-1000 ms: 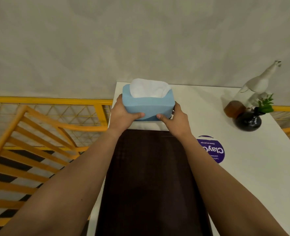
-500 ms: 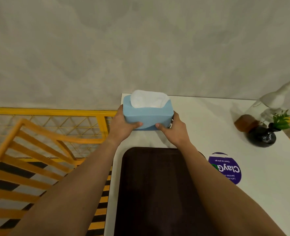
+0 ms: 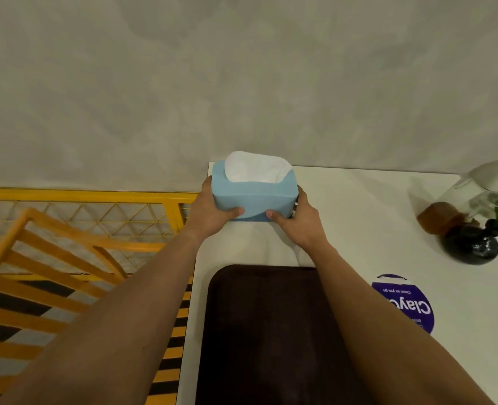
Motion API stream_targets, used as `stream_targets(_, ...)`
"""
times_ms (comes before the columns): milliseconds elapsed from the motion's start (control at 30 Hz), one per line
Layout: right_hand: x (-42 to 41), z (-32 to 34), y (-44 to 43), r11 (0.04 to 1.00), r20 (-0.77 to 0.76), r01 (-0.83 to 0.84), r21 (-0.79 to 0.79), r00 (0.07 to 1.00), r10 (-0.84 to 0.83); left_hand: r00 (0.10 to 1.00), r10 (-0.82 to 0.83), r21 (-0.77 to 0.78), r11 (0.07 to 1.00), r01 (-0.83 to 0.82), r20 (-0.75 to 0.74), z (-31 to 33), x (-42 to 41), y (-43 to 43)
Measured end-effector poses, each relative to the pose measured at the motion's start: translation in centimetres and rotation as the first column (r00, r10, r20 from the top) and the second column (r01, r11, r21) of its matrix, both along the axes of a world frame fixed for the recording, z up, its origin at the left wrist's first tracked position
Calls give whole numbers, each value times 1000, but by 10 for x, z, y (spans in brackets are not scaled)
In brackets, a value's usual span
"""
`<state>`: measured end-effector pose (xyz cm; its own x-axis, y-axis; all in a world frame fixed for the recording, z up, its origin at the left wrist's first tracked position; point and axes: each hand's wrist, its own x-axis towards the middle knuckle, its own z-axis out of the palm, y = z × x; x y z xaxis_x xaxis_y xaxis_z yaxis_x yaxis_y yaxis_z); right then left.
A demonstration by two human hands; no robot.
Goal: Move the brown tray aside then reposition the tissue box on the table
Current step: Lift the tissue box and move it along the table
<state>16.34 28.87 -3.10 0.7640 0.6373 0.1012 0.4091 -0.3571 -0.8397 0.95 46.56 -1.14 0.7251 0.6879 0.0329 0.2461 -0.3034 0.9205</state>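
A light blue tissue box [image 3: 253,197] with white tissue showing on top sits at the far left corner of the white table [image 3: 359,217], close to the wall. My left hand [image 3: 212,211] grips its left end and my right hand [image 3: 299,222] grips its right end, thumbs on the near face. The dark brown tray [image 3: 268,331] lies flat on the table nearer to me, between my forearms, with a strip of bare table between it and the box.
A black round vase with a green plant [image 3: 473,247], a brown jar [image 3: 437,217] and a white figurine [image 3: 496,173] stand at the far right. A purple round sticker [image 3: 405,305] lies right of the tray. Yellow railings [image 3: 75,217] run along the left of the table.
Both hands stay on the tissue box, which has moved farther from the tray, towards the far left corner. The gap of bare table between box and tray has widened.
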Motion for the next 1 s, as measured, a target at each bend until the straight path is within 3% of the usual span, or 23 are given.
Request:
stream_targets(600,54,-2,52,994,-19,-74,-81,997,73,983,31,-11,999,-34,-183,-17,34,63)
stream_targets(1000,67,-6,70,992,2,-85,-92,996,85,978,106,68,993,-95,-179,-25,45,75)
